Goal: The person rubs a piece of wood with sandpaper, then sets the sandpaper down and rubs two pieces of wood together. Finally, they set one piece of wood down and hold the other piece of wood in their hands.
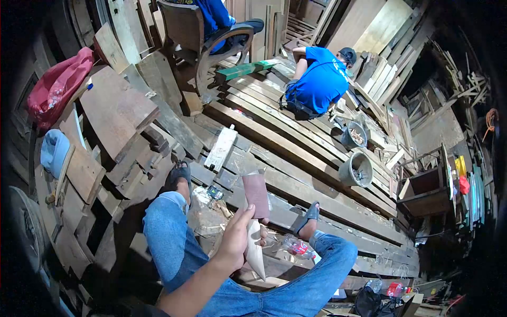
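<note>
My left hand (237, 232) is closed around a pale, tapered piece of wood (255, 256), its narrow end pointing down towards my lap. At the upper end, a brownish-mauve sheet that looks like sandpaper (255, 196) lies flat against the wood, with my thumb pressing on its lower edge. Fingertips show on the far side of the wood. Both are held up between my knees, over my jeans (222, 293). My right hand is out of the picture.
Long timber beams (274, 134) cover the floor ahead. A person in a blue shirt (319, 79) crouches beyond, near two buckets (355, 170). Another person sits on a chair (182, 26). A white block (221, 148) and a plastic bottle (298, 247) lie near my feet; stacked boards (113, 111) stand left.
</note>
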{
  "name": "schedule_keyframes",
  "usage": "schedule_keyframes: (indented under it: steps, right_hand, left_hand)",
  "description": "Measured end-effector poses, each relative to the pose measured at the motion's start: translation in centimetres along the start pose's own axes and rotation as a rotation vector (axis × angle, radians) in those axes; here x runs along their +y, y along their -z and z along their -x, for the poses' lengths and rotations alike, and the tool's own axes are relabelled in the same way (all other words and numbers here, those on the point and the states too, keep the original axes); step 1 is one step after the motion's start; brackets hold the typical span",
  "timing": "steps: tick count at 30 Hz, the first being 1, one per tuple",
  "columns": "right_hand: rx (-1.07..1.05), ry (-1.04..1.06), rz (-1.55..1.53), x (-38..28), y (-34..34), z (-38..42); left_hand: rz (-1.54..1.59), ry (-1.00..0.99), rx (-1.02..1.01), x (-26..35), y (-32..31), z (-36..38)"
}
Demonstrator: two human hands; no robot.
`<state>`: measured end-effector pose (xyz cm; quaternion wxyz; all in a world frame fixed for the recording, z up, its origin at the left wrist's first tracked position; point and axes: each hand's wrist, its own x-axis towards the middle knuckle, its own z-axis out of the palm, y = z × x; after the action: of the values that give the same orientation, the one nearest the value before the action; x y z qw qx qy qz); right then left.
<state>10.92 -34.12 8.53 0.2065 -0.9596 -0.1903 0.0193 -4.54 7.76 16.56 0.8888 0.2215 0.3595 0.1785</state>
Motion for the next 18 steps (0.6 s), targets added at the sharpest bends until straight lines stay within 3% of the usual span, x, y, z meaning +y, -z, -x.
schedule_keyframes:
  steps: [18]
  right_hand:
    - [-0.005, 0.045, -0.025, -1.2, -1.3, -2.3]
  left_hand:
    - [-0.065, -0.015, -0.087, 0.3, 0.4, 0.4]
